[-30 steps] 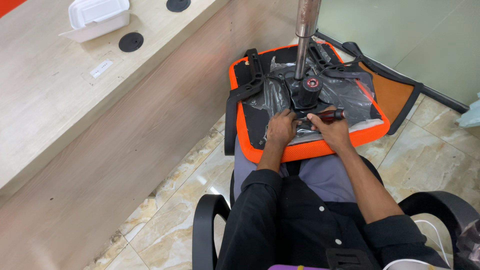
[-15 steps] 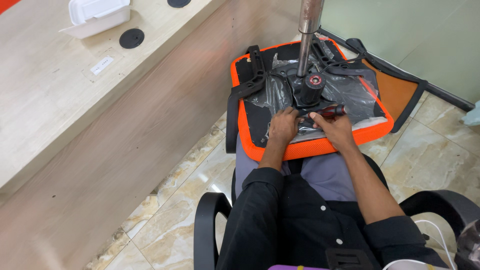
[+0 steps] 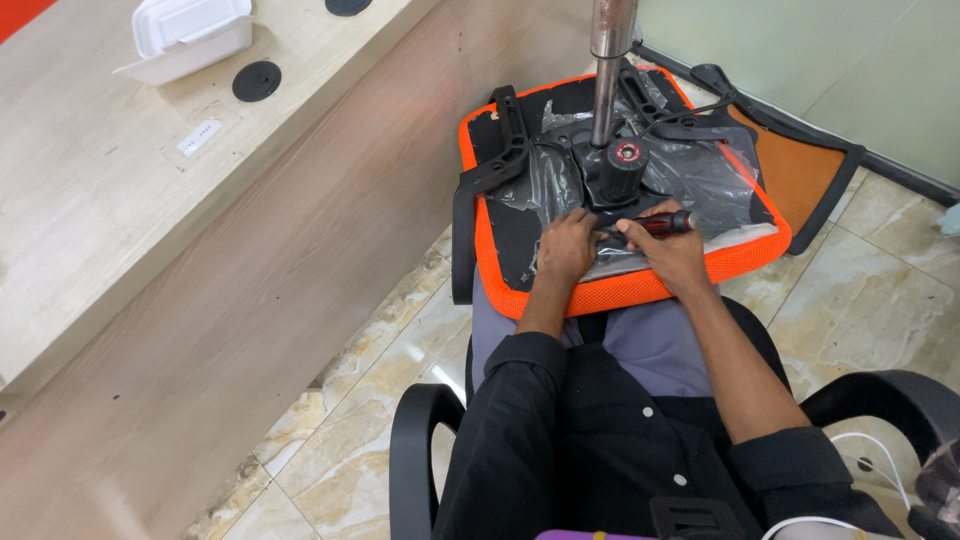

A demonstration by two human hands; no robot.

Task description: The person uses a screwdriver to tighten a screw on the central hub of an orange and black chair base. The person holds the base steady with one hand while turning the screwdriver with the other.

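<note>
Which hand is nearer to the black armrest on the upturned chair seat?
Left. The left hand rests on the seat's underside, closer to the black armrest; the right hand holds a screwdriver, farther away.

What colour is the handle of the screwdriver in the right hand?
Dark red and black screwdriver handle, seen in the head view.

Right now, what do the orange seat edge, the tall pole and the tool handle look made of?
The seat edge looks like orange mesh fabric, matte and finely textured. The pole seems polished metal, with bright streaks of reflection. The tool handle, held in the right hand, looks like glossy red and black plastic, though rubber cannot be excluded. The left hand rests on crinkled clear plastic wrap.
</note>
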